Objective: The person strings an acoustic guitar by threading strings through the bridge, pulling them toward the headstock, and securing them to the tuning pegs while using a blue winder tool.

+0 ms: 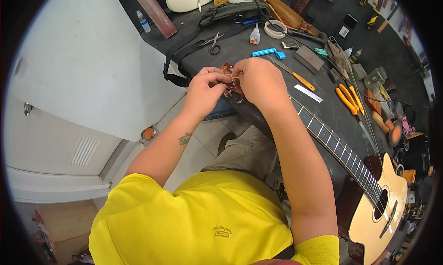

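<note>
Guitar headstock [236, 86], dark red-brown, sits just above the frame's centre at the workbench [258, 52] edge, both hands pinched closed on it: left hand [206, 90] steadying, right hand [260, 81] gripping thin, springy, likely slippery string [229, 73] best held near the tuning pegs [239, 99].

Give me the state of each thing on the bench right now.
Left hand: pinching a string at the headstock.
Right hand: on the headstock, fingers closed.
Guitar: lying flat, face up.
Scissors: closed, lying flat.
Glue bottle: upright, capped.
Tape roll: lying flat.
Pliers: lying flat, untouched.
</note>
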Motion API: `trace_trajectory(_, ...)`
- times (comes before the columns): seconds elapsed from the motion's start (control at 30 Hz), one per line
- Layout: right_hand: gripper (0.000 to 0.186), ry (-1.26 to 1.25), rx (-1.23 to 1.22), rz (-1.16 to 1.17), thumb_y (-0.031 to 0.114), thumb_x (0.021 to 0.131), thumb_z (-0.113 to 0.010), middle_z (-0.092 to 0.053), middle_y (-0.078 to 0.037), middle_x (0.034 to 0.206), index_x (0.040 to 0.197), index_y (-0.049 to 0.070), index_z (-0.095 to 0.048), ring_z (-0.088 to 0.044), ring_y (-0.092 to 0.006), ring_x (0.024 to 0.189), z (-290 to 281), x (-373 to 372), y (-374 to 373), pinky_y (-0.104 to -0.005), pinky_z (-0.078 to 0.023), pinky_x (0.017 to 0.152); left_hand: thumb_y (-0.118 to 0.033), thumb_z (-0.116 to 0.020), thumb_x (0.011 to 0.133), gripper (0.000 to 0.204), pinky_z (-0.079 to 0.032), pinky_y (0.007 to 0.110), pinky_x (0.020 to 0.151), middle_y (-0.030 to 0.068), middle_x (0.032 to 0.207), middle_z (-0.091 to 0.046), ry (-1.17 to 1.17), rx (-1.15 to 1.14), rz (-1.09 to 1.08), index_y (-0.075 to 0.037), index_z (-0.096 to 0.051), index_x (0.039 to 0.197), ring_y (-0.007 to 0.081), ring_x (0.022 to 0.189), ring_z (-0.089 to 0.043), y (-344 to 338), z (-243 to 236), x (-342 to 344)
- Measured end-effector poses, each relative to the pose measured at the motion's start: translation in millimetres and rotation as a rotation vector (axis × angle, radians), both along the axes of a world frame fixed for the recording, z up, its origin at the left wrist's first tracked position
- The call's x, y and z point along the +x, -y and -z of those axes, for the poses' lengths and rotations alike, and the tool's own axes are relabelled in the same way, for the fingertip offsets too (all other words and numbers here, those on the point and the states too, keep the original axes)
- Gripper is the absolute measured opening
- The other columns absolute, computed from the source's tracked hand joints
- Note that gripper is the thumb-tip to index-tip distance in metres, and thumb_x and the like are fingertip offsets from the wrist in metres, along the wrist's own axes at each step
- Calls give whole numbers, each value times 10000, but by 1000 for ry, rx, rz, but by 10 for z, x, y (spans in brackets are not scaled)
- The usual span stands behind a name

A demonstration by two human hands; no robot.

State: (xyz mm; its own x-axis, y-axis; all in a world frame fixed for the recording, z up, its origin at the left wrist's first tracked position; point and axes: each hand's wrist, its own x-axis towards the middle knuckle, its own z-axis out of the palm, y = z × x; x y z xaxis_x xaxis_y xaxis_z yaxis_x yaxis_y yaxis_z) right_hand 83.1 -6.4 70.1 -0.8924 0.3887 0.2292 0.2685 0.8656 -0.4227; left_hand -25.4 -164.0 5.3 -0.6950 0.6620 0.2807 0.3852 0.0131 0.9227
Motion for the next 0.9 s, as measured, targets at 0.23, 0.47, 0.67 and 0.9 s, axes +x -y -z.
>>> trace_trajectory(0.23,229,13,107,-43,201,755,-906,-815,-86,1011,979,192,-859,-796,-316,1019,-108,142,-35,-484,-600,836,47,-679,876,258,-630,326,860,120,1275,-662,-131,51,42,31,-824,1089,203,963,-750,-162,108,-81)
trace_trajectory(0.47,238,34,97,-19,247,772,-925,-841,-82,1031,986,161,-863,-810,-292,1058,26,26,10,-485,-551,898,131,-583,882,292,-634,329,889,132,1358,-617,39,53,113,93,-797,1078,237,1096,-755,-130,22,-192)
trace_trajectory(0.67,173,21,97,34,202,803,-891,-831,-109,976,947,125,-833,-810,-309,1023,9,84,-32,-496,-562,891,-43,-753,904,184,-571,356,973,138,1395,-640,43,-113,210,31,-831,1053,228,1173,-697,-232,-27,-451)
trace_trajectory(0.9,120,15,98,35,166,926,-774,-813,-167,959,976,71,-827,-791,-388,992,8,3,40,-509,-612,866,-81,-790,981,116,-582,310,852,74,1413,-599,307,-244,309,21,-806,1033,192,1008,-761,-226,-277,-514)
